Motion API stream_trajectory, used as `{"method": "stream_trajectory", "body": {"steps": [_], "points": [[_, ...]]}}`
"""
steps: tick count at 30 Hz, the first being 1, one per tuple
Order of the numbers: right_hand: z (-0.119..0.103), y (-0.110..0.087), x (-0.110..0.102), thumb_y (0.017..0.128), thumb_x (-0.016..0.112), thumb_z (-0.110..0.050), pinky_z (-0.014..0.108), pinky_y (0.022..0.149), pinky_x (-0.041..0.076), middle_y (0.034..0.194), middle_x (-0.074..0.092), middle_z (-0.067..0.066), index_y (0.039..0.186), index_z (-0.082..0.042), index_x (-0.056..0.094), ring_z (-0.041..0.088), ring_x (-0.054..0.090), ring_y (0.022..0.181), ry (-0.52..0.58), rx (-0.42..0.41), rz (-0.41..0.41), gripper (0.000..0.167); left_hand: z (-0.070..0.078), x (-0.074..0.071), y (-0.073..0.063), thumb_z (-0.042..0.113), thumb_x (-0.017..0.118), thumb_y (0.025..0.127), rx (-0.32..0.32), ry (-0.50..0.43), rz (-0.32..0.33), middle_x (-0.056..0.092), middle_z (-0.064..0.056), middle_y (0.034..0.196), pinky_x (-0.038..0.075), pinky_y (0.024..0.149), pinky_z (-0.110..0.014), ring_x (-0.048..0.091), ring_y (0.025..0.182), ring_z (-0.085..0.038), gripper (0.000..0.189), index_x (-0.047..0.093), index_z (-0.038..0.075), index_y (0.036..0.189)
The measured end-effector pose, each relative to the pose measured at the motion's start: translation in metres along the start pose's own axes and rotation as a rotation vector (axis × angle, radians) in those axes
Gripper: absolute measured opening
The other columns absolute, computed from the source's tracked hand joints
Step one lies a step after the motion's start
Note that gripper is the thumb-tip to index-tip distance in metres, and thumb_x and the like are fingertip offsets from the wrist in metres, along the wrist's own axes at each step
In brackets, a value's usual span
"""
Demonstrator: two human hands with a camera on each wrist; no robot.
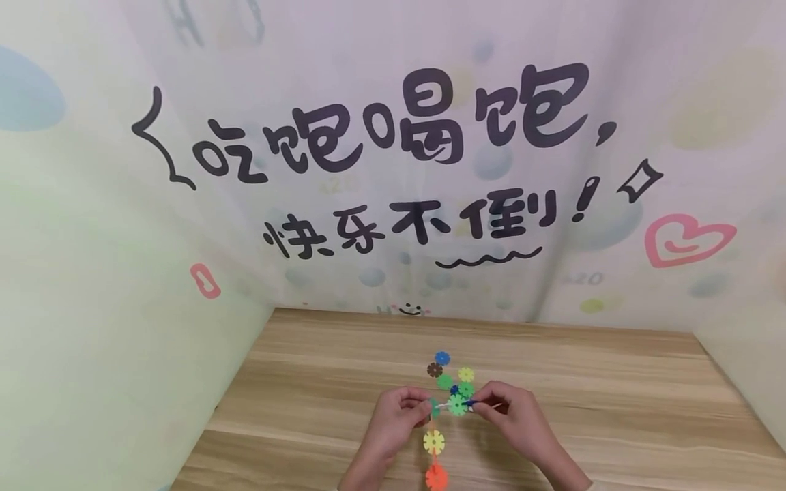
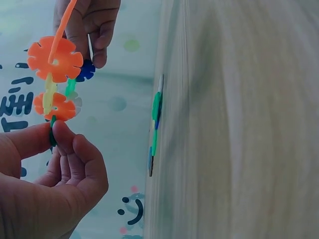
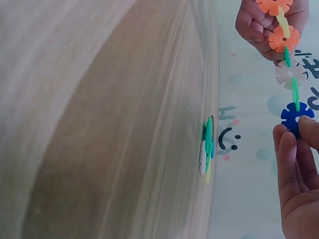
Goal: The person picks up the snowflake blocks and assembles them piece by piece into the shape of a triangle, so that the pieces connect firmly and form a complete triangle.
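Note:
My left hand pinches a dark green notched snowflake disc between thumb and index finger. Opposite it, my right hand pinches a blue snowflake disc at its edge. Both discs belong to one chain of interlocked plastic discs held above the table. Between the hands are a white disc and a light green disc. From the left hand's side the chain runs toward the viewer through a yellow disc to an orange disc at the bottom edge of the head view.
Beyond the hands, several loose discs lie on the wooden table, among them a blue disc, a brown disc and a yellow disc. A printed curtain stands along the table's back edge.

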State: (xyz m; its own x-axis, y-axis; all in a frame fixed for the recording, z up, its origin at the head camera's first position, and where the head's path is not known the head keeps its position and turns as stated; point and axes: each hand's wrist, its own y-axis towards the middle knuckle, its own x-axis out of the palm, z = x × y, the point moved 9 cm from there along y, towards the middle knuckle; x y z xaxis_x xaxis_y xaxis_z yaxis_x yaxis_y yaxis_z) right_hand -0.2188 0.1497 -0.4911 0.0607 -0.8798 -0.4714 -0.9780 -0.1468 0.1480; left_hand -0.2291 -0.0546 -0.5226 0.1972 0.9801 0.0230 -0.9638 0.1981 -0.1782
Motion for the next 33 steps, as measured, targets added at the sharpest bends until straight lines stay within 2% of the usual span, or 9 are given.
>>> {"method": "stream_trajectory", "body": {"steps": [7, 22, 28, 33], "points": [[-0.0029, -0.0007, 0.0005, 0.087, 0.076, -0.008, 0.027, 0.065, 0.056, 0.084, 0.07, -0.009, 0.087, -0.022, 0.072, 0.01, 0.065, 0.075, -0.009, -0.033, 0.011, 0.015, 0.0012, -0.0002, -0.0004, 0.003, 0.07, 0.091, 0.004, -0.01, -0.01, 0.065, -0.008, 0.09, 0.057, 0.075, -0.032, 0.063, 0.08, -0.017, 0.017, 0.067, -0.004, 0.106], [-0.0012, -0.0001, 0.0025, 0.086, 0.076, -0.003, 0.025, 0.062, 0.055, 0.081, 0.069, -0.009, 0.084, -0.021, 0.072, 0.01, 0.062, 0.071, -0.007, 0.008, 0.064, 0.019, 0.0039, -0.0023, -0.0015, 0.001, 0.07, 0.091, 0.009, -0.018, -0.002, 0.065, -0.008, 0.088, 0.057, 0.074, -0.032, 0.062, 0.078, -0.017, 0.018, 0.066, -0.007, 0.106], [-0.0009, 0.0035, 0.0045, 0.088, 0.075, -0.007, 0.026, 0.066, 0.057, 0.085, 0.069, -0.006, 0.091, -0.018, 0.071, 0.011, 0.065, 0.076, -0.001, -0.008, 0.023, 0.012, 0.0051, -0.0037, -0.0011, 0.004, 0.07, 0.091, 0.019, -0.03, -0.011, 0.066, -0.008, 0.088, 0.057, 0.074, -0.031, 0.063, 0.079, -0.017, 0.02, 0.066, -0.008, 0.107], [0.0051, 0.0066, 0.0019, 0.089, 0.072, 0.001, 0.028, 0.069, 0.058, 0.095, 0.071, 0.002, 0.101, -0.014, 0.07, 0.014, 0.068, 0.083, 0.05, 0.003, 0.013, 0.019, 0.0036, -0.0055, 0.0003, 0.006, 0.069, 0.092, 0.022, -0.019, -0.013, 0.065, -0.007, 0.087, 0.055, 0.073, -0.031, 0.062, 0.078, -0.016, 0.017, 0.067, -0.005, 0.105]]}}
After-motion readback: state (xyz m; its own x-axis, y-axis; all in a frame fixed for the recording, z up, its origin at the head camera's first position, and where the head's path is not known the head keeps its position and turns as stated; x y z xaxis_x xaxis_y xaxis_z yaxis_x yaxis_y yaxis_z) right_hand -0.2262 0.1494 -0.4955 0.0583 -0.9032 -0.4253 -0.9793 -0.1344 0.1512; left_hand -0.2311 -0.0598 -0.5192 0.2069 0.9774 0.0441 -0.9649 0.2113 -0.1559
